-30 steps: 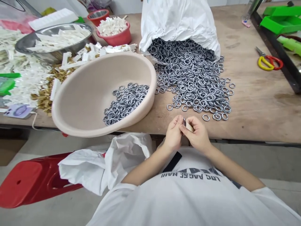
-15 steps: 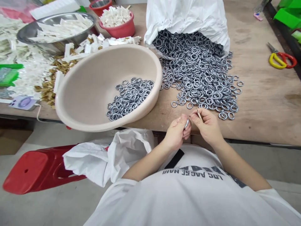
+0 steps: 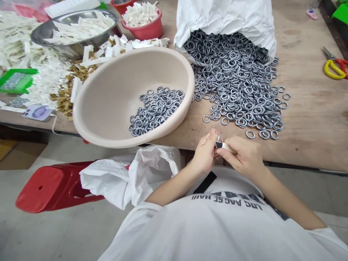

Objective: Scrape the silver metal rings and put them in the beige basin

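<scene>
My left hand (image 3: 204, 153) is closed around a grey metal ring (image 3: 218, 137), held upright between thumb and fingers. My right hand (image 3: 246, 154) pinches a small, pale, flat tool (image 3: 227, 146) with a dark end. That dark end meets the ring or lies right beside it; exact contact is too small to tell. Both hands are close together at the front edge of the table. Just beyond them spreads a heap of grey metal rings (image 3: 236, 87), spilling from a white sack (image 3: 225, 16). More rings (image 3: 157, 110) lie in a large beige basin (image 3: 108, 94) to the left.
Scissors (image 3: 335, 69) with red and yellow handles lie at the right. At the back left stand a steel bowl (image 3: 73, 50) and a red bowl (image 3: 144, 30) of white pieces. A red stool (image 3: 40, 188) and a white bag (image 3: 154, 170) are below the table.
My right hand has turned and brought the tool's dark end against or beside the ring. The view has shifted slightly, moving the scene rightward. My left hand keeps hold of the ring.
</scene>
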The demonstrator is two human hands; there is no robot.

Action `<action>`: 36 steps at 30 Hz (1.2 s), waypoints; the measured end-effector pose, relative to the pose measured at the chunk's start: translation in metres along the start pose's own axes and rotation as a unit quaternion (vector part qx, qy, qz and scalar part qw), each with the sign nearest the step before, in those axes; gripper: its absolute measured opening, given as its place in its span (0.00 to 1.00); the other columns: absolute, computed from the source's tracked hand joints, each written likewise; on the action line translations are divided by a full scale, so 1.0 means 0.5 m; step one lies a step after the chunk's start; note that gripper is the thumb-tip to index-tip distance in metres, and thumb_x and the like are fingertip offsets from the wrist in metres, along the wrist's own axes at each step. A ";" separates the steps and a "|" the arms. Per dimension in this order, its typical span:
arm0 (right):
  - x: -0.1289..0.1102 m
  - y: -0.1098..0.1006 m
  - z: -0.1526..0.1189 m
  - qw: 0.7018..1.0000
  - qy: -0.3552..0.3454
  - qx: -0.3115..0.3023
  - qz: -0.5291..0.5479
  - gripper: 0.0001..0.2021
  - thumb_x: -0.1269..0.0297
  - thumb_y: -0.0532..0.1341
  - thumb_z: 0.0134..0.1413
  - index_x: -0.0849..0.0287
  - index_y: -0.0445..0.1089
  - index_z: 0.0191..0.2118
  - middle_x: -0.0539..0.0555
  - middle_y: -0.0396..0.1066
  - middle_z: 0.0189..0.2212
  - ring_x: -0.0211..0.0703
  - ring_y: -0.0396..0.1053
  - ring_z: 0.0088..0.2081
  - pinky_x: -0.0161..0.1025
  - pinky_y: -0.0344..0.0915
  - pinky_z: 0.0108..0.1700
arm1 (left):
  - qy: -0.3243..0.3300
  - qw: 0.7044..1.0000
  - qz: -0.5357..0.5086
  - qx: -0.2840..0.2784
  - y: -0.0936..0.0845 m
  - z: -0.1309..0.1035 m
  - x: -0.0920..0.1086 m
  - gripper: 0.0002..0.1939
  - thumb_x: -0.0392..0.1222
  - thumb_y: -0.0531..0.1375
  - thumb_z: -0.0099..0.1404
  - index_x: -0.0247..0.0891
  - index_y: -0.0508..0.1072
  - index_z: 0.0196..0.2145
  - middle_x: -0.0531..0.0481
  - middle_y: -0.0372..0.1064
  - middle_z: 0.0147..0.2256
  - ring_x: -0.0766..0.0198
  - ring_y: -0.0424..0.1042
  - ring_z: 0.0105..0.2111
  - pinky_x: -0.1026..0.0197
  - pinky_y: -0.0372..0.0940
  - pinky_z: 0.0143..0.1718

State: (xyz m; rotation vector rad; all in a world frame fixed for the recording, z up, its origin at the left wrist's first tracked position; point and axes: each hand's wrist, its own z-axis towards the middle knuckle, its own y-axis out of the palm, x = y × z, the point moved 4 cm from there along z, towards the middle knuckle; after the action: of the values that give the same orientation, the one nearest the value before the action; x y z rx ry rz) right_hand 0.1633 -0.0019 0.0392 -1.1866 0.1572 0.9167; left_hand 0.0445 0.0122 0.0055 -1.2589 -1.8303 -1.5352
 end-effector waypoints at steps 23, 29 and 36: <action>0.003 0.001 -0.021 1.000 0.013 0.000 0.018 0.20 0.52 0.60 0.63 0.58 0.61 0.24 0.47 0.61 0.21 0.33 0.55 0.24 0.36 0.48 0.29 | -0.073 0.997 -0.017 -0.006 0.010 -0.018 -0.010 0.29 0.65 0.61 0.60 0.38 0.55 0.22 0.62 0.42 0.15 0.75 0.41 0.14 0.69 0.41 0.16; 0.023 -0.006 -0.019 0.998 0.056 -0.023 0.030 0.19 0.51 0.57 0.64 0.58 0.65 0.26 0.48 0.64 0.22 0.35 0.59 0.25 0.36 0.50 0.29 | -0.065 0.997 -0.016 -0.035 0.014 -0.027 -0.015 0.29 0.65 0.60 0.61 0.38 0.56 0.21 0.62 0.42 0.14 0.75 0.41 0.14 0.69 0.43 0.16; 0.136 -0.052 -0.035 0.958 0.213 0.017 -0.190 0.18 0.46 0.60 0.61 0.57 0.73 0.42 0.56 0.73 0.36 0.45 0.66 0.32 0.39 0.48 0.30 | -0.027 0.998 0.003 -0.064 0.002 -0.023 -0.005 0.25 0.60 0.60 0.64 0.36 0.65 0.23 0.58 0.56 0.15 0.74 0.53 0.14 0.68 0.57 0.18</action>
State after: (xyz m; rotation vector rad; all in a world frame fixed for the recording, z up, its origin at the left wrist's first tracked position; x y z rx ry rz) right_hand 0.2311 0.0173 0.0133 -1.3130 0.2786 0.3123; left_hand 0.0442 0.0008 0.0075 -1.3743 -1.7850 -1.6531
